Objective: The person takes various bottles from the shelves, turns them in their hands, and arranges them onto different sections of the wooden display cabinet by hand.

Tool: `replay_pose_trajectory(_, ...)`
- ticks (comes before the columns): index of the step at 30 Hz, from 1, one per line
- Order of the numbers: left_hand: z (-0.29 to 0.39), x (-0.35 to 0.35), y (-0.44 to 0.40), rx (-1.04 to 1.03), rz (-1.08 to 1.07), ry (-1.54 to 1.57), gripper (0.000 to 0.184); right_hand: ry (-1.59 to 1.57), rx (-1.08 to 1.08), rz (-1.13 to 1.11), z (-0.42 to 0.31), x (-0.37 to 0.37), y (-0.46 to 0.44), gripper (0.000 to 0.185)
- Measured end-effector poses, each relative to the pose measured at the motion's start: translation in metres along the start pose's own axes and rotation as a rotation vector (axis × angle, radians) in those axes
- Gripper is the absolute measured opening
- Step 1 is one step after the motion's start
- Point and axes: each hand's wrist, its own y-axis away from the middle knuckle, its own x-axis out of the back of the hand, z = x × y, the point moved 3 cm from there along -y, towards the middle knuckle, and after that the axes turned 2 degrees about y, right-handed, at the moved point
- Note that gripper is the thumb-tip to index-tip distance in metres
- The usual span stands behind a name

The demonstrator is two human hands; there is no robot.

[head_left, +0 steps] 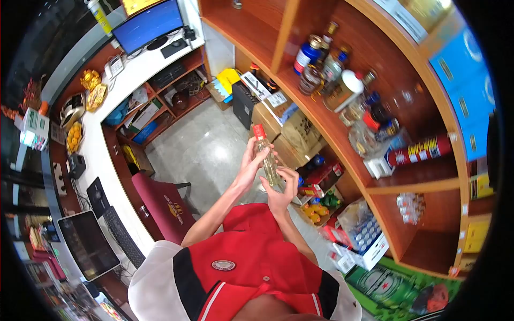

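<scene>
A clear glass bottle with a red cap is held up in front of my chest, tilted a little. My left hand grips its upper part just under the cap, thumb along the glass. Around the lower part of the bottle curl the fingers of my right hand. The liquid inside looks clear or pale yellow; the label cannot be read.
On my right, a wooden shelf carries several bottles, among them a blue one, and a red cylinder. Cartons stand below it. A maroon chair and a white counter with a monitor are on my left.
</scene>
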Motion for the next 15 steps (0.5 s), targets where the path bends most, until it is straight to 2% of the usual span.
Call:
replay_pose_trajectory(3, 0.026, 0.035, -0.024, -0.093, 0.102, -0.094, 0.050, -0.046, 0.027, -0.085, 0.009, -0.047, -0.021, 0.055)
replay_pose_trajectory(7, 0.052, 0.078, -0.077, -0.230, 0.194, -0.183, 0.053, -0.163, -0.045, -0.186, 0.027, -0.117, -0.056, 0.053)
replay_pose_trajectory(9, 0.073, 0.093, -0.108, -0.289, 0.274, -0.344, 0.056, -0.207, -0.084, -0.198, 0.037, -0.154, -0.082, 0.051)
replay_pose_trajectory(15, 0.130, 0.120, -0.222, -0.365, 0.296, -0.479, 0.064, -0.216, -0.188, -0.236, 0.081, -0.258, -0.168, 0.042)
